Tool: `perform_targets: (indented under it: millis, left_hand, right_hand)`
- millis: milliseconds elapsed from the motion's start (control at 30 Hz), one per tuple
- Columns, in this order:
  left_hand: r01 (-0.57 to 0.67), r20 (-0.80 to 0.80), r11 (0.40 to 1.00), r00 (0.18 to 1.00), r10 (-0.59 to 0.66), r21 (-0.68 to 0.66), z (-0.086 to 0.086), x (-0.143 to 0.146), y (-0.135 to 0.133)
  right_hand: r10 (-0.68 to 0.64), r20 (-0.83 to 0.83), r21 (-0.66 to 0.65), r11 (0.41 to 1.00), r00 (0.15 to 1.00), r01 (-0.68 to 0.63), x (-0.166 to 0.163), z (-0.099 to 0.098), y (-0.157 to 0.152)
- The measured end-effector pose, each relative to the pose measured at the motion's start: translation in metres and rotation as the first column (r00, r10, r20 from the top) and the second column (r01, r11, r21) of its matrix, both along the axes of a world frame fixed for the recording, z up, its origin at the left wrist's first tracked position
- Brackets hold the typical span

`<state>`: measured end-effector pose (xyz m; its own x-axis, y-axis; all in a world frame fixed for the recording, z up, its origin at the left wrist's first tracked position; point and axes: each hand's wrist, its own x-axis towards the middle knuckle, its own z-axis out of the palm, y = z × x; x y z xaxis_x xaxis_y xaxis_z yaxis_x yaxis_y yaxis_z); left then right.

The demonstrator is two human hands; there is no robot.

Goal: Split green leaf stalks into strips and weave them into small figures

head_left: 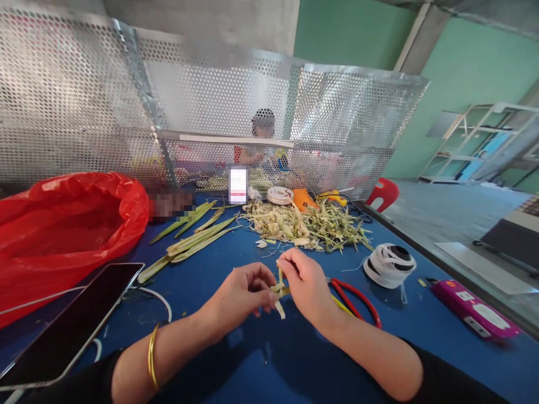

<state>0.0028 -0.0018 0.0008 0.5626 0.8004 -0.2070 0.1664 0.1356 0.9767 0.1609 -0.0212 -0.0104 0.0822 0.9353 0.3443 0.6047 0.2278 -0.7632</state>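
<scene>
Both hands meet over the blue table (236, 365), near its middle. Between them is a small piece of pale green leaf strips (281, 306), crossed or folded over one another. My left hand (248, 289) pinches it from the left, thumb against fingers. From the right, my right hand (306, 283) grips an upright strip end with thumb and forefinger; its other fingers are curled and partly hidden. Red-handled pliers (357, 300) lie just beyond my right wrist, with a yellow-edged part beneath the forearm. A gold bangle (152, 356) circles my left wrist.
Behind the hands lies a pile of shredded leaf strips (303, 221), with longer green leaves (202, 238) to its left. A red plastic bag (76, 219) and tablet (76, 320) occupy the left. At right are a white ribbon roll (389, 266) and purple box (474, 308). Perforated metal screen (219, 101) stands behind.
</scene>
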Motion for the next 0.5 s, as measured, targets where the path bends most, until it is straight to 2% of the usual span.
perform_targets:
  millis: [67, 200, 367, 500]
  left_hand:
    - [0.021, 0.006, 0.997, 1.0, -0.021, -0.068, 0.002, 0.0, -0.002]
    - [0.083, 0.014, 0.98, 0.997, -0.082, -0.182, 0.009, -0.001, -0.007]
    - [0.067, -0.061, 0.994, 0.995, -0.073, -0.089, 0.009, 0.0, -0.013]
    - [0.022, -0.069, 1.0, 0.997, -0.023, -0.018, 0.009, 0.004, -0.018]
  right_hand:
    - [0.014, 0.07, 0.075, 0.997, 0.997, -0.019, -0.001, -0.004, -0.002]
    - [0.046, 0.12, 0.138, 0.989, 0.992, -0.062, -0.001, -0.006, -0.006]
    - [0.149, 0.033, 0.098, 0.984, 0.988, -0.152, -0.003, 0.002, -0.007]
    - [0.253, -0.201, 0.009, 0.966, 0.946, -0.257, -0.002, 0.009, -0.001]
